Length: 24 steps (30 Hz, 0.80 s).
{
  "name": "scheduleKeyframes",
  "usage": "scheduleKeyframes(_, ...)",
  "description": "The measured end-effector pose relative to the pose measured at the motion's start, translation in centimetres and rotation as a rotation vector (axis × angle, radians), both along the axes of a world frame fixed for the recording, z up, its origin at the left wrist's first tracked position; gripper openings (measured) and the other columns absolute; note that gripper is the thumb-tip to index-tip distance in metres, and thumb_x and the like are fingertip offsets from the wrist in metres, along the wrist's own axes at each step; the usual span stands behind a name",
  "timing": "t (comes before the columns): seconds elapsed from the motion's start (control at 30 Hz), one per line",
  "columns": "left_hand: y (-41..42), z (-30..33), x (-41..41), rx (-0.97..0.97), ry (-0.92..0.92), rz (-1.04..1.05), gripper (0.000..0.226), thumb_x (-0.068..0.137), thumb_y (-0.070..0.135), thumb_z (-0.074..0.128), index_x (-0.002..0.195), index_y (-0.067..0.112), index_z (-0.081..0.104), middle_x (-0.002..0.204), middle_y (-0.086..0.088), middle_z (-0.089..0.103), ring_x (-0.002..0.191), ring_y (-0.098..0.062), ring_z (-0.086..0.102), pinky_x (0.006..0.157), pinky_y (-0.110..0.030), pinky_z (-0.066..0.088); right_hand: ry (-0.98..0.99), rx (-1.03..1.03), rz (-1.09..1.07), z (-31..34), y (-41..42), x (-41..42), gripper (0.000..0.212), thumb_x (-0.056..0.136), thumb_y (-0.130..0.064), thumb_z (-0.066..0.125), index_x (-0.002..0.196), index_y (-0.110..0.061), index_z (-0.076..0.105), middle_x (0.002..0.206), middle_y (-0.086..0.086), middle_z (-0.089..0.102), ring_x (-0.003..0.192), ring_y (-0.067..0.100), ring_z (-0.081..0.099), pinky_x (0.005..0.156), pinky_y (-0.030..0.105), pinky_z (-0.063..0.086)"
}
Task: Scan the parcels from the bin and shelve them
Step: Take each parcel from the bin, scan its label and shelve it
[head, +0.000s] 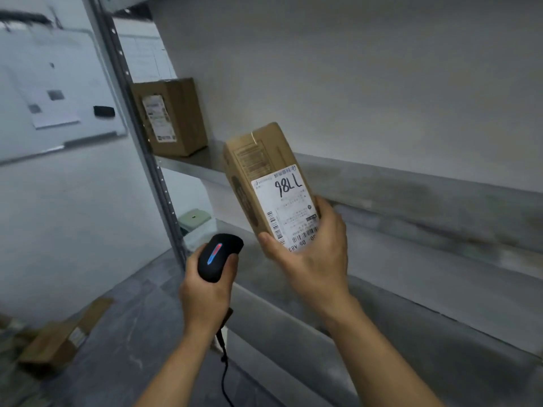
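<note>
My right hand (pixel 311 254) grips the lower end of a small brown cardboard parcel (pixel 264 163), held up and tilted in front of the metal shelf (pixel 411 183). Its white label carries handwritten digits and barcodes and faces me. My left hand (pixel 205 292) holds a black corded barcode scanner (pixel 219 257) with a lit red and blue strip, just left of and below the parcel. A second brown parcel (pixel 173 116) with a label stands on the shelf's far left end.
The shelf's grey upright post (pixel 138 136) runs down the left. A lower shelf level (pixel 411 304) lies beneath my arms, with a pale green box (pixel 194 218) at its far end. Cardboard boxes (pixel 55 339) lie on the floor at lower left. A whiteboard (pixel 44 92) hangs on the left wall.
</note>
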State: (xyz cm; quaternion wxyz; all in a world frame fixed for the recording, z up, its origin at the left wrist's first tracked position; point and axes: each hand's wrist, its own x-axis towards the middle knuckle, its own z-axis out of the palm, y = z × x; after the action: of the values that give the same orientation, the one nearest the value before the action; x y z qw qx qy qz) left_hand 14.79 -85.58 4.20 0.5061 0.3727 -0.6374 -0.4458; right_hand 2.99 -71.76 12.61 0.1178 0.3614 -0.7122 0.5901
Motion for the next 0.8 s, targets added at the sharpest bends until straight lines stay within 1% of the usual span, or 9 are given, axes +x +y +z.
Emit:
scheduleKeyframes(0.1, -5.5, 0.8, 0.1, -0.007, 0.032, -0.007, 0.069, 0.068, 0.081, 0.071, 0.125, 0.045, 0.057, 0.103, 0.004, 0.074, 0.083, -0.031, 0.074, 0.077, -0.056, 0.062, 0.017, -0.058, -0.027, 2.6, -7.0, -0.3, 0.092, 0.065, -0.069, 0.081, 0.140, -0.034, 0.041, 0.129, -0.017, 0.047, 0.120, 0.001, 0.042, 0.100, 0.042, 0.049)
scheduleKeyframes(0.2, -10.9, 1.8, 0.3, -0.012, 0.039, 0.005, 0.063, 0.067, 0.074, 0.072, 0.121, 0.046, 0.058, 0.102, 0.005, 0.074, 0.081, -0.030, 0.074, 0.077, -0.053, 0.062, -0.014, -0.119, -0.075, 4.8, -14.1, -1.2, 0.094, 0.064, -0.073, 0.079, 0.140, -0.033, 0.041, 0.132, -0.013, 0.049, 0.124, 0.009, 0.045, 0.100, 0.043, 0.050)
scheduleKeyframes(0.33, -17.1, 2.9, 0.4, -0.033, 0.043, 0.000, 0.061, 0.068, 0.069, 0.072, 0.120, 0.041, 0.061, 0.102, 0.010, 0.074, 0.083, -0.024, 0.074, 0.077, -0.043, 0.061, -0.084, -0.171, -0.162, 6.6, -23.0, -2.4, 0.097, 0.067, -0.068, 0.081, 0.142, -0.028, 0.036, 0.134, -0.007, 0.046, 0.124, 0.012, 0.043, 0.105, 0.044, 0.049)
scheduleKeyframes(0.4, -19.6, 3.1, 0.3, -0.027, 0.035, -0.005, 0.054, 0.074, 0.059, 0.081, 0.120, 0.040, 0.061, 0.103, 0.011, 0.073, 0.087, -0.021, 0.074, 0.076, -0.036, 0.059, -0.125, -0.206, -0.186, 7.0, -27.1, -3.0, 0.095, 0.065, -0.066, 0.084, 0.139, -0.027, 0.039, 0.130, -0.006, 0.048, 0.120, 0.014, 0.048, 0.097, 0.042, 0.054)
scheduleKeyframes(0.47, -22.1, 2.9, 0.2, -0.015, 0.032, -0.015, 0.049, 0.079, 0.049, 0.083, 0.121, 0.038, 0.060, 0.104, 0.011, 0.072, 0.088, -0.021, 0.073, 0.076, -0.036, 0.060, -0.154, -0.226, -0.206, 7.0, -31.0, -3.5, 0.094, 0.063, -0.063, 0.086, 0.136, -0.026, 0.041, 0.128, -0.006, 0.049, 0.118, 0.016, 0.050, 0.091, 0.042, 0.058)
scheduleKeyframes(0.53, -24.1, 2.5, 0.1, 0.004, 0.030, -0.027, 0.054, 0.077, 0.056, 0.081, 0.123, 0.038, 0.061, 0.104, 0.011, 0.072, 0.085, -0.023, 0.074, 0.076, -0.042, 0.062, -0.157, -0.224, -0.230, 6.8, -34.6, -4.0, 0.094, 0.063, -0.059, 0.088, 0.136, -0.022, 0.040, 0.128, -0.004, 0.048, 0.120, 0.016, 0.047, 0.093, 0.042, 0.056)
scheduleKeyframes(0.6, -25.9, 2.0, 0.1, 0.021, 0.037, -0.036, 0.060, 0.073, 0.065, 0.081, 0.123, 0.040, 0.061, 0.103, 0.013, 0.072, 0.082, -0.023, 0.075, 0.074, -0.046, 0.063, -0.129, -0.221, -0.262, 6.6, -37.8, -4.6, 0.096, 0.063, -0.057, 0.089, 0.136, -0.018, 0.040, 0.129, -0.001, 0.048, 0.120, 0.017, 0.045, 0.096, 0.043, 0.054)
scheduleKeyframes(0.7, -28.1, 1.4, 0.0, 0.038, 0.036, -0.046, 0.061, 0.072, 0.064, 0.078, 0.124, 0.037, 0.062, 0.101, 0.012, 0.073, 0.081, -0.023, 0.075, 0.074, -0.046, 0.063, -0.093, -0.216, -0.316, 6.4, -41.6, -5.4, 0.101, 0.062, -0.054, 0.091, 0.137, -0.012, 0.038, 0.132, 0.005, 0.047, 0.122, 0.021, 0.044, 0.098, 0.044, 0.052)
scheduleKeyframes(0.8, -29.8, 0.9, 0.0, 0.042, 0.030, -0.050, 0.066, 0.067, 0.068, 0.072, 0.124, 0.036, 0.062, 0.099, 0.007, 0.074, 0.079, -0.024, 0.075, 0.073, -0.042, 0.062, -0.081, -0.219, -0.372, 6.0, -44.4, -5.9, 0.103, 0.062, -0.052, 0.092, 0.136, -0.008, 0.037, 0.134, 0.009, 0.045, 0.124, 0.024, 0.042, 0.099, 0.045, 0.050)
